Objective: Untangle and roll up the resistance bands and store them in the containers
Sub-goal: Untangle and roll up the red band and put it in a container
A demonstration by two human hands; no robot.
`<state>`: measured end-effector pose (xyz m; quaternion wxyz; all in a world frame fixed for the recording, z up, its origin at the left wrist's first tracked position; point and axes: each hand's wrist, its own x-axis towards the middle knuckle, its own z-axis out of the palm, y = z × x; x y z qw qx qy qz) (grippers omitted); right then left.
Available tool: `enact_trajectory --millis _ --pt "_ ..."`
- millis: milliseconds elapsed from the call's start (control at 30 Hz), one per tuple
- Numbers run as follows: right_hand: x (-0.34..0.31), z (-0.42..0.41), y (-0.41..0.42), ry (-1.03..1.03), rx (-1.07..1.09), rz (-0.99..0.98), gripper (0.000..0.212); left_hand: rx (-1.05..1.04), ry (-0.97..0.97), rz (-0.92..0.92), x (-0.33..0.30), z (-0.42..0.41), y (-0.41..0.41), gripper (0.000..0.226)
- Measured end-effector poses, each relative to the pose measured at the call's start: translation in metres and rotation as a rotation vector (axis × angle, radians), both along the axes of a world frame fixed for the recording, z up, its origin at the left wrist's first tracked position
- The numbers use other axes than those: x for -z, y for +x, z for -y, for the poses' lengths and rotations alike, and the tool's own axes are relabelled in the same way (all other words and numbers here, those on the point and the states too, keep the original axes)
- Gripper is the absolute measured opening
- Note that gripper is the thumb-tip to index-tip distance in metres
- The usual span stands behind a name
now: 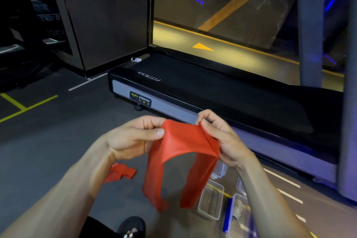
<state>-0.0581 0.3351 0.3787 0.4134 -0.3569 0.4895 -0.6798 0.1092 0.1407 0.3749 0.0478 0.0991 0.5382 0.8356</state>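
Note:
I hold a red resistance band [181, 152] up in front of me, above the floor. My left hand [133, 139] pinches its top left corner between thumb and fingers. At the top right fold, my right hand [224, 137] pinches the band. Both ends of the band hang down as two strips, and their lower tips curl. A second red band [120, 173] lies crumpled on the grey floor under my left forearm. Clear plastic containers [210, 202] sit on the floor at the lower right, partly hidden by my right arm.
A black and grey treadmill [212, 91] stretches across the floor just beyond my hands. A container with a blue clip [228, 216] lies beside the clear ones. My shoe [133, 226] shows at the bottom edge. Yellow and white lines mark the floor.

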Motion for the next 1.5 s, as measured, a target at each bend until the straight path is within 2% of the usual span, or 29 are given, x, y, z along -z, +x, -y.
enact_trajectory --millis 100,200,233,267,300,367,467,567,600,700,900,1000,1167,1300,1433,1500 --pt "0.004 0.008 0.008 0.001 -0.065 0.018 0.006 -0.015 0.061 -0.061 -0.003 -0.008 -0.006 0.029" --pt "0.003 0.014 0.015 -0.065 -0.142 0.05 0.008 0.108 0.193 -0.158 -0.006 -0.018 -0.011 0.027" --pt "0.001 0.015 0.017 -0.096 -0.158 0.085 0.007 0.083 0.163 -0.139 -0.005 -0.019 -0.013 0.027" --pt "-0.003 0.016 0.02 -0.13 -0.171 0.127 0.008 0.012 0.091 -0.08 -0.004 -0.018 -0.015 0.033" --pt "-0.006 0.016 0.023 -0.166 -0.182 0.163 0.009 -0.067 0.041 -0.02 0.0 -0.017 -0.015 0.048" --pt "-0.01 0.017 0.027 -0.21 -0.185 0.19 0.009 -0.134 0.009 0.051 0.005 -0.012 -0.014 0.068" --pt "-0.014 0.019 0.033 -0.181 -0.134 0.153 0.007 -0.165 -0.025 0.088 0.007 -0.01 -0.015 0.046" --pt "-0.016 0.024 0.039 -0.1 -0.066 0.001 0.007 -0.133 -0.023 0.061 0.006 -0.014 -0.014 0.012" --pt "-0.016 0.025 0.041 -0.075 -0.045 -0.05 0.007 -0.138 0.004 0.068 0.004 -0.015 -0.014 0.008" --pt "-0.014 0.029 0.045 -0.026 -0.009 -0.093 0.009 -0.228 0.04 0.086 0.002 -0.017 -0.013 0.025" --pt "-0.012 0.027 0.043 -0.043 -0.019 -0.082 0.007 -0.199 0.036 0.084 0.005 -0.013 -0.013 0.014" --pt "-0.015 0.026 0.043 -0.047 -0.021 -0.091 0.007 -0.178 0.003 0.114 0.009 -0.012 -0.017 0.035" --pt "-0.012 0.026 0.038 0.049 0.026 -0.402 0.009 -0.164 -0.179 0.121 0.01 -0.012 -0.019 0.041" --pt "-0.013 0.022 0.032 0.135 0.014 -0.574 0.012 -0.174 -0.232 0.11 0.011 -0.012 -0.017 0.041" --pt "-0.011 0.018 0.025 0.211 0.018 -0.832 0.008 -0.178 -0.348 0.132 0.008 -0.012 -0.016 0.014" --pt "-0.01 0.016 0.022 0.221 0.005 -0.872 0.009 -0.185 -0.41 0.115 0.007 -0.013 -0.015 0.012"
